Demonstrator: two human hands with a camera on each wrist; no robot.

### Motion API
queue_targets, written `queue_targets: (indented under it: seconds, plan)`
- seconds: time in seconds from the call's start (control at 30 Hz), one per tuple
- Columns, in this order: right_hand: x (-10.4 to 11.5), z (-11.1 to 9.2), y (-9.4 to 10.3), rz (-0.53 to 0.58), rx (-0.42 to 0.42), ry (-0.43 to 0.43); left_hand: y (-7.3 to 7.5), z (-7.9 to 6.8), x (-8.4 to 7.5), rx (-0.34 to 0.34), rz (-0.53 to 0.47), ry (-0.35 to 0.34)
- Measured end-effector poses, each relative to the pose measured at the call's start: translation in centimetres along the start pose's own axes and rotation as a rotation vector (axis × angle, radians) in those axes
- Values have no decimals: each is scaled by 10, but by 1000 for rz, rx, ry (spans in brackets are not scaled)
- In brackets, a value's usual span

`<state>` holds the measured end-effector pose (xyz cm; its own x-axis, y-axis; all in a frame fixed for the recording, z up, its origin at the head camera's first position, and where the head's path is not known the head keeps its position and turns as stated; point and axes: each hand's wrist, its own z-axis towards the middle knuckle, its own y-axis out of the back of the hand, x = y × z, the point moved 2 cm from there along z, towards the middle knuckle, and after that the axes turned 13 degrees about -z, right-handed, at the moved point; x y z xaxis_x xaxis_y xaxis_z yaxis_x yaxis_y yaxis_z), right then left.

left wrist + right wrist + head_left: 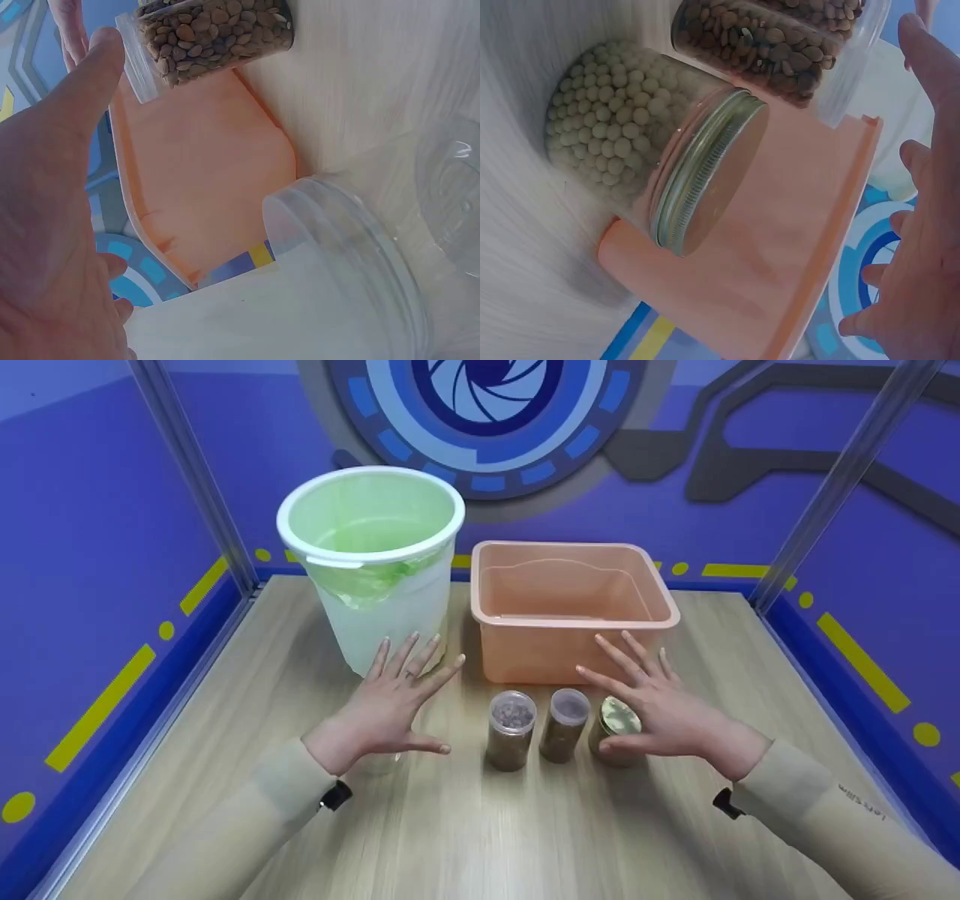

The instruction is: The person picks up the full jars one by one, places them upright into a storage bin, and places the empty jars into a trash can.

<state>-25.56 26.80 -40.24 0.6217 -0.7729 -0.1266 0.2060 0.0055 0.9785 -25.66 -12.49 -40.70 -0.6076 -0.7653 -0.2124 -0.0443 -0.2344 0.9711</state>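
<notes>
My left hand is held above the table with fingers spread, holding nothing. Just below it stands a transparent jar, mostly hidden by the hand in the head view. On the right, my other hand also has its fingers spread and overlaps a jar with a gold metal lid, filled with pale round peas. Between the hands are two slim transparent-lidded jars: a left one and a middle one. Brown seeds or kernels show through the plastic in the wrist views.
Behind the left hand stands a tall white bin with a green bag liner folded over its rim. An orange-pink plastic basin sits behind the jars. Blue panels with metal posts enclose the wooden table at the back and sides.
</notes>
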Motion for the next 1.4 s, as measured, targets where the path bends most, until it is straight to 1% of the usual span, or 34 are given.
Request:
queue_targets:
  seconds: [0.03, 0.1, 0.13, 0.2, 0.27, 0.33, 0.37, 0.43, 0.47, 0.5, 0.53, 0.6, 0.7, 0.77, 0.83, 0.93, 1.0, 1.03, 1.07, 1.1, 1.13, 1.17, 1.23, 1.3, 1.33, 1.37, 1.4]
  plan:
    - [-2, 1, 1, 31, -10, -11, 1, 2, 1, -1, -19, 12]
    - [-7, 4, 5, 134, -56, -48, 4, 9, 3, -17, -109, 42]
    - [-11, 6, 7, 203, -87, -79, 6, 14, 6, -26, -181, 69]
    - [-22, 13, 13, 368, -170, -150, 10, 26, 11, -61, -367, 135]
    - [-37, 21, 19, 555, -237, -263, 12, 41, 16, -114, -618, 230]
    - [-54, 28, 23, 715, -291, -406, 12, 58, 21, -182, -920, 325]
    - [-63, 31, 24, 781, -314, -481, 11, 67, 23, -218, -1069, 367]
    - [-80, 35, 23, 889, -329, -631, 8, 84, 25, -296, -1356, 457]
    - [-87, 37, 22, 936, -339, -689, 6, 92, 26, -326, -1476, 497]
    - [-94, 38, 20, 983, -345, -742, 4, 99, 26, -351, -1577, 532]
    - [-99, 39, 18, 1026, -350, -789, 2, 106, 25, -371, -1647, 569]
    - [-107, 40, 15, 1114, -362, -861, -3, 119, 25, -402, -1738, 636]
    - [-113, 39, 13, 1242, -431, -938, -8, 135, 23, -435, -1823, 704]
    - [-113, 35, 14, 1317, -522, -983, -10, 144, 23, -459, -1855, 725]
    - [-109, 27, 15, 1391, -644, -1027, -11, 151, 22, -486, -1879, 738]
    - [-99, 13, 11, 1494, -820, -1069, -12, 158, 23, -513, -1867, 745]
    - [-88, 3, 2, 1550, -875, -1068, -11, 159, 24, -523, -1852, 757]
    - [-83, -1, -3, 1571, -877, -1057, -11, 159, 25, -526, -1846, 759]
    - [-78, -6, -10, 1582, -851, -1037, -11, 160, 26, -529, -1843, 761]
    - [-73, -10, -17, 1589, -796, -999, -11, 160, 27, -531, -1842, 763]
    - [-70, -14, -25, 1589, -710, -946, -11, 160, 27, -532, -1845, 763]
    - [-67, -18, -33, 1578, -609, -877, -11, 160, 28, -531, -1848, 763]
    - [-62, -25, -51, 1495, -386, -683, -11, 161, 29, -531, -1866, 752]
    - [-59, -32, -68, 1380, -198, -458, -11, 161, 29, -526, -1873, 749]
    - [-58, -35, -76, 1333, -136, -364, -11, 161, 29, -526, -1876, 744]
    - [-57, -37, -83, 1298, -96, -290, -12, 161, 29, -529, -1878, 739]
    - [-55, -39, -89, 1271, -68, -237, -12, 161, 29, -532, -1882, 732]
